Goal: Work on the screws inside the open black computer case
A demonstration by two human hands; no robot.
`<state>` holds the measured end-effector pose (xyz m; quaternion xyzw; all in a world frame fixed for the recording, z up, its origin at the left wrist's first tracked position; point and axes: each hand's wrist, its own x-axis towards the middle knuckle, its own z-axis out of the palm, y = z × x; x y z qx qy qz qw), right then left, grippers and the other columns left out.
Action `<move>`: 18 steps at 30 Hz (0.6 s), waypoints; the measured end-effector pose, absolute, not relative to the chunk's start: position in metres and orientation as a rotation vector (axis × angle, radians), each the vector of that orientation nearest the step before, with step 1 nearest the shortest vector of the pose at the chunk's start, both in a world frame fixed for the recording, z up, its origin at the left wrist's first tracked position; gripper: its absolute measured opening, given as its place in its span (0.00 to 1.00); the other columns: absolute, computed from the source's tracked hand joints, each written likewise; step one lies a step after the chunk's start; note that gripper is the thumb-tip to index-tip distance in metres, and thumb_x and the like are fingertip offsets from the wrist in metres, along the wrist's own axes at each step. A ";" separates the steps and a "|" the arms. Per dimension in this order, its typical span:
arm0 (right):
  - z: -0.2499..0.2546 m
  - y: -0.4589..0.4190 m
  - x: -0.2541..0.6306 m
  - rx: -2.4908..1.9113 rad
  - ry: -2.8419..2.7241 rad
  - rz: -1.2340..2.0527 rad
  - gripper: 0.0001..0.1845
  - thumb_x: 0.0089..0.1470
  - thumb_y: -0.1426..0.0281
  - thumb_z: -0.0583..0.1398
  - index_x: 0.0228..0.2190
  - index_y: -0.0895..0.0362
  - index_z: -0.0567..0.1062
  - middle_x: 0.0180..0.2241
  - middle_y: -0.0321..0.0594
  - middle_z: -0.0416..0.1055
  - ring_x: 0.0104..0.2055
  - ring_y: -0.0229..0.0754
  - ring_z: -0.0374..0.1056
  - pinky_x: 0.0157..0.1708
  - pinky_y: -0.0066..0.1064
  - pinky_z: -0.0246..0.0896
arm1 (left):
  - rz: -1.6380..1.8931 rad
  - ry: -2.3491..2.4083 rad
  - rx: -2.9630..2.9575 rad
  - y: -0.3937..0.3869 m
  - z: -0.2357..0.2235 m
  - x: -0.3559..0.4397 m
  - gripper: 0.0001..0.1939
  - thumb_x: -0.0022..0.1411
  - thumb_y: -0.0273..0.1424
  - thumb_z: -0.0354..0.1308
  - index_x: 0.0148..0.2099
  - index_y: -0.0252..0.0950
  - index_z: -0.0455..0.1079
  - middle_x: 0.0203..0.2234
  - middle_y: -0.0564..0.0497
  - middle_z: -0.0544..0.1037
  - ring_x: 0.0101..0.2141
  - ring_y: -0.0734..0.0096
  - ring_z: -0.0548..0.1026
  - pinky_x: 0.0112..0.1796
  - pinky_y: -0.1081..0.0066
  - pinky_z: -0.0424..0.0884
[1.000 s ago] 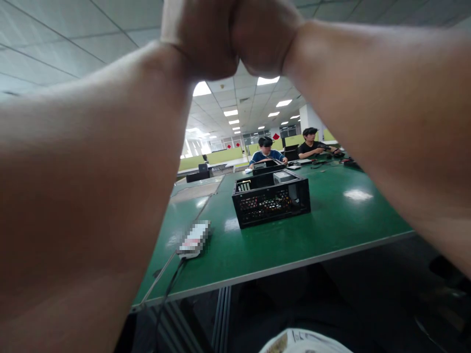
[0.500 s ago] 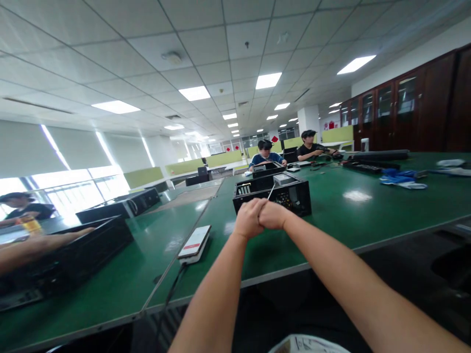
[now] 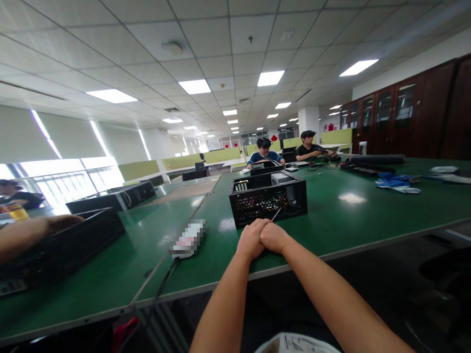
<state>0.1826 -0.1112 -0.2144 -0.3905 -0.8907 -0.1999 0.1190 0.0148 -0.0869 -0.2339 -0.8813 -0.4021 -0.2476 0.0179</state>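
Just in front of the open black computer case (image 3: 267, 201), my left hand (image 3: 251, 239) and my right hand (image 3: 274, 237) are closed together. A thin metal shaft, apparently of a screwdriver (image 3: 275, 214), sticks up from between them toward the case. A bit of red shows at its base; the handle is hidden in my fingers. My right fist seems wrapped around it, with the fingers of my left hand folded against the right. The case has a perforated side toward me and a silver box-shaped part in its top right.
Left of my hands lies a white device (image 3: 188, 240) with a cable on the green table (image 3: 353, 220). Another person's arm (image 3: 25, 238) reaches into a second black case (image 3: 84, 240). Blue gloves (image 3: 395, 182) lie at right. Two people sit across the table.
My clasped hands have come down and back from the case toward the table's front edge, with the shaft still between them. At left, the other person's arm has shifted.
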 end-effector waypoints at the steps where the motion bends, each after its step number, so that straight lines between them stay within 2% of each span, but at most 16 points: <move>1: -0.216 -0.110 0.182 -1.144 -2.600 -0.585 0.25 0.83 0.57 0.77 0.71 0.56 0.85 0.70 0.53 0.86 0.64 0.59 0.88 0.63 0.56 0.91 | -0.771 -1.257 -2.731 -0.086 -0.236 0.015 0.25 0.88 0.45 0.76 0.76 0.42 0.82 0.74 0.39 0.85 0.65 0.45 0.88 0.65 0.40 0.90; 18: -0.221 -0.108 0.178 -1.123 -2.563 -0.597 0.26 0.83 0.57 0.77 0.71 0.55 0.85 0.71 0.53 0.85 0.65 0.60 0.88 0.64 0.57 0.91 | -0.800 -1.263 -2.717 -0.080 -0.245 0.012 0.25 0.88 0.45 0.75 0.77 0.42 0.82 0.74 0.39 0.85 0.65 0.45 0.88 0.65 0.40 0.90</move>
